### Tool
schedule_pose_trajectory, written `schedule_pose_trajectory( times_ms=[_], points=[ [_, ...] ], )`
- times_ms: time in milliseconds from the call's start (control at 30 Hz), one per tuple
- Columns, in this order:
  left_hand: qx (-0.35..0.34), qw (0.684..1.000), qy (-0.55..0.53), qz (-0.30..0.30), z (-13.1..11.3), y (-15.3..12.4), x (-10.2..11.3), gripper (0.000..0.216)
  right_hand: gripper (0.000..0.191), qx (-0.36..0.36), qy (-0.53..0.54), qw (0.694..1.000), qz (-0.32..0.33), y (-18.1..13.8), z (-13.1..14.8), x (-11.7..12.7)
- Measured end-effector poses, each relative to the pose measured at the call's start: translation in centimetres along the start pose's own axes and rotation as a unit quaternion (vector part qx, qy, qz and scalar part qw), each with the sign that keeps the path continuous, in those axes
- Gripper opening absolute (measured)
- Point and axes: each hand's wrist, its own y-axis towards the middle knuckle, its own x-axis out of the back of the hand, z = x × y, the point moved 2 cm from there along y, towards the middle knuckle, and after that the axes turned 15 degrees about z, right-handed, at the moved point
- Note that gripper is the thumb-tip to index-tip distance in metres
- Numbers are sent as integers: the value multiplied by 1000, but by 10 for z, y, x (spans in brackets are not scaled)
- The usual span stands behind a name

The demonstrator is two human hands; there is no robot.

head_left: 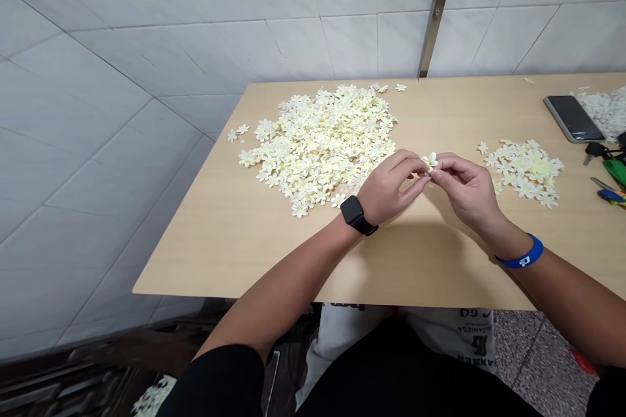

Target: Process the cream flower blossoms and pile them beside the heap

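Note:
Between my two hands, a little above the table, is a small white artificial flower (430,161) with a pale yellow centre. My left hand (394,186), with a black watch on its wrist, pinches it from the left side. From the right, the fingertips of my right hand (467,190) pinch it too; a blue wristband sits below that hand. A large heap of white and yellow flowers (327,137) spreads just beyond my left hand. To the right of my right hand lies a smaller pile of flowers (528,169).
The wooden table (235,234) meets a tiled wall behind. At its right lie a phone (573,118), thin white pieces (606,111), keys (594,151) and a blue-handled tool (611,196). A metal strip (435,13) runs up the wall.

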Motion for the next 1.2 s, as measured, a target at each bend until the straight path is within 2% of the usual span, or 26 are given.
schedule_pose_trajectory(
  times_ms=[167,300,600,800,867,933,1000,1067,1133,1200],
  points=[
    [13,1000,-21,1,1,0,3,14,18,38,-61,997,-6,1,8,-2],
    [19,1000,-11,1,3,0,4,13,13,39,-71,997,8,0,8,-2],
    [45,998,17,-35,2,1,5,8,17,-17,3,1000,-1,0,3,-3],
    [88,996,-3,-10,0,1,4,8,24,-80,57,994,-45,2,-2,-3],
    [118,993,1,-18,1,1,4,9,22,-88,52,992,-73,3,-4,-1],
    [179,984,6,-16,6,-1,3,12,19,-89,43,988,-115,4,-7,5],
    [250,968,-13,18,13,-4,-3,15,16,-85,48,983,-154,7,-11,13],
    [309,943,-100,70,20,-8,-13,15,14,-82,66,978,-178,8,-16,20],
    [332,909,-227,109,25,-12,-24,19,15,-74,79,976,-187,10,-18,24],
    [324,898,-275,115,27,-13,-28,26,16,-58,83,979,-176,10,-17,24]
  ],
)
